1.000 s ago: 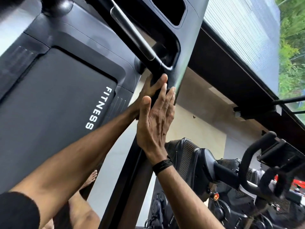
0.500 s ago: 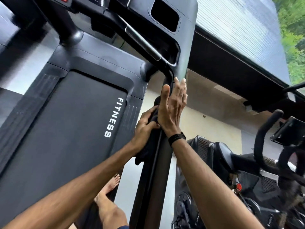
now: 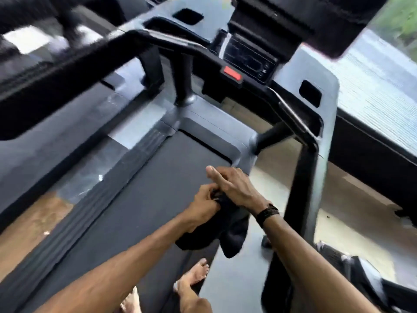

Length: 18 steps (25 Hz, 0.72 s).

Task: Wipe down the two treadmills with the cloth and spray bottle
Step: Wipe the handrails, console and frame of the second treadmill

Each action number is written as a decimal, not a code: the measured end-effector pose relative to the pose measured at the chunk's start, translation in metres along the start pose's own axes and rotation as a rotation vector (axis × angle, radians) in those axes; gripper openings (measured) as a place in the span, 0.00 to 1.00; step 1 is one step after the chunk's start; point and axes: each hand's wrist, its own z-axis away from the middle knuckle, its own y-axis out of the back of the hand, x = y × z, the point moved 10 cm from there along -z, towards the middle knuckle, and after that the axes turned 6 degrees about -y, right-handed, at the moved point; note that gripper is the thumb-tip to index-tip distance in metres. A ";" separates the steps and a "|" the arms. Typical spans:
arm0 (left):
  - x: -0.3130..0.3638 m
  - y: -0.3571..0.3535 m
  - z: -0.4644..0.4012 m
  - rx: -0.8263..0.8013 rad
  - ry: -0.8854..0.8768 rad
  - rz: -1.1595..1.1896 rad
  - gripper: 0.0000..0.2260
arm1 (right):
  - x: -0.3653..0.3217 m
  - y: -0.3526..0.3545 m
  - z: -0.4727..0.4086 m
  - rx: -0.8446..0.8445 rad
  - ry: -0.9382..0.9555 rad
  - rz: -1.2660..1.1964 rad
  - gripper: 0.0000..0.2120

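Standing barefoot on a treadmill (image 3: 140, 199), a person holds a dark cloth (image 3: 228, 229) above the right edge of the belt, near the right upright. The left hand (image 3: 203, 205) pinches the cloth's top with curled fingers; the right hand (image 3: 234, 185), a dark band at its wrist, grasps it from above, and the rest of the cloth hangs below. A red button (image 3: 232, 74) shows on the blurred console.

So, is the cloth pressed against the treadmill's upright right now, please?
No, the cloth hangs in the air between both hands, left hand and right hand, clear of the upright.
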 end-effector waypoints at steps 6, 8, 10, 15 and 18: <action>0.080 0.221 0.098 0.313 -0.117 -0.096 0.15 | -0.205 -0.071 -0.004 -0.356 0.359 0.051 0.22; 0.110 0.274 0.143 0.375 -0.168 -0.127 0.18 | -0.277 -0.091 0.000 -0.365 0.478 0.099 0.18; 0.140 0.322 0.186 0.462 -0.237 -0.180 0.20 | -0.349 -0.103 0.004 -0.272 0.625 0.146 0.21; 0.206 0.420 0.263 0.647 -0.332 -0.416 0.18 | -0.490 -0.096 0.021 0.066 0.894 0.142 0.19; 0.235 0.458 0.288 0.691 -0.310 -0.693 0.17 | -0.547 -0.080 0.022 0.209 0.965 0.070 0.16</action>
